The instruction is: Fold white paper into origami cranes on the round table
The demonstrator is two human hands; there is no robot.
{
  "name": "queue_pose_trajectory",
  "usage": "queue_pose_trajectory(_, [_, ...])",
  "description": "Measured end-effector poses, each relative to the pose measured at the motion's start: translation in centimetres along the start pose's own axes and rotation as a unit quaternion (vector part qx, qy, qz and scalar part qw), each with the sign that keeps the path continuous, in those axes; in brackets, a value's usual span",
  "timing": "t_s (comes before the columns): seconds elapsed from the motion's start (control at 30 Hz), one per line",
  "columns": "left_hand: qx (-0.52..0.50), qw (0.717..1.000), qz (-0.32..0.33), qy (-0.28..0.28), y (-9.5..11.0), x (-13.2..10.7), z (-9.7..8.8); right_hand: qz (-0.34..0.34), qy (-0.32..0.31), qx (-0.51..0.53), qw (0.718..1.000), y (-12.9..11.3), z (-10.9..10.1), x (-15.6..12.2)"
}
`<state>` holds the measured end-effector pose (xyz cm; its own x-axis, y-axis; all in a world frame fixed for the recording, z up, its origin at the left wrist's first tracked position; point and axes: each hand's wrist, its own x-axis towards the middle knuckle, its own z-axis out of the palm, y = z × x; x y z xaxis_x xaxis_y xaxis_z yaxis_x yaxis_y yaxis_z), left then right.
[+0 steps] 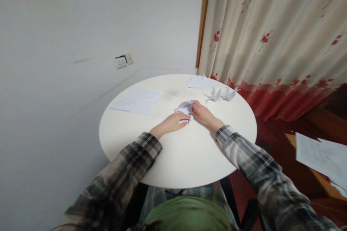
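Observation:
A small piece of white folded paper point(184, 106) lies near the middle of the round white table, partly covered by my fingers. My right hand point(202, 112) grips its right side, with thumb and fingers closed together on the paper. At the near left edge, my left hand point(173, 122) holds the same paper, its fingers bent over it and pressed low to the tabletop. The creases under both hands are hidden. Beyond my right hand stand two white paper cranes, a nearer one point(215, 95) and another point(230, 95) just right of it.
White paper sheets point(137, 101) lie on the table's point(179, 158) left side. More paper point(199, 82) sits at the back, with a small folded piece on it. A wall with a socket point(120, 62) is at left, a flowered curtain point(260, 43) at right. Printed sheets point(320, 155) lie lower right.

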<state>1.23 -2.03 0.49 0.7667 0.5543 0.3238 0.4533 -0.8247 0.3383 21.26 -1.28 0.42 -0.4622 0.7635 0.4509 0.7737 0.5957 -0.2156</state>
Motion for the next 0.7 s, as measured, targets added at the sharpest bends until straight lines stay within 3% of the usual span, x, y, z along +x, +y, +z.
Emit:
queue_pose_trajectory(0.37, [-0.042,0.998,-0.048,0.000,0.89,-0.11,-0.40,-0.017,0.023,0.008,1.000,0.04,0.24,0.10])
queue_pose_trajectory(0.7, [0.010,0.999,0.003,-0.030,0.31,-0.02,-0.30,-0.022,0.027,0.026,0.999,0.14,0.31,0.13])
